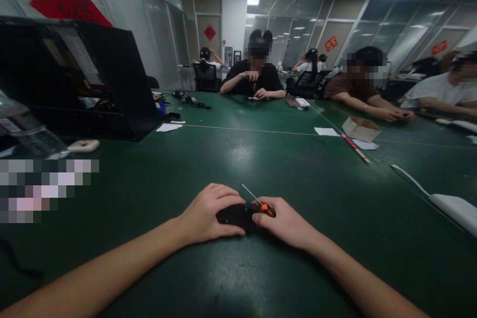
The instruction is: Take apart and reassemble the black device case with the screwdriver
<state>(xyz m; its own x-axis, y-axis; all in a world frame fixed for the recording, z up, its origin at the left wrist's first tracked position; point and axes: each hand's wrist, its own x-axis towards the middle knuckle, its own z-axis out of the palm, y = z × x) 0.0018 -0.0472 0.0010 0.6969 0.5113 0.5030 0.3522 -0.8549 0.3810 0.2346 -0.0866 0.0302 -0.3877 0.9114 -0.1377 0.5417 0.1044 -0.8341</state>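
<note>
A black computer mouse (235,217) with small pale dots on its upward-facing side rests on or just above the green table. My left hand (210,211) wraps round its left end, fingers along the far edge and thumb along the near one. At the mouse's right end is my right hand (285,221), closed on a screwdriver (265,208) with an orange and black handle. The thin metal shaft points up and left, its tip free in the air beyond the mouse. The right thumb and fingers also touch or nearly touch the mouse; exact contact is hidden.
Green table (238,273) spreads all round my hands. A black open-fronted box (143,84) stands at left, near a beige mouse-like object (85,146). Rightward are a small carton (361,129), a red stick (356,148) and a white device (456,213). Other people sit across the table.
</note>
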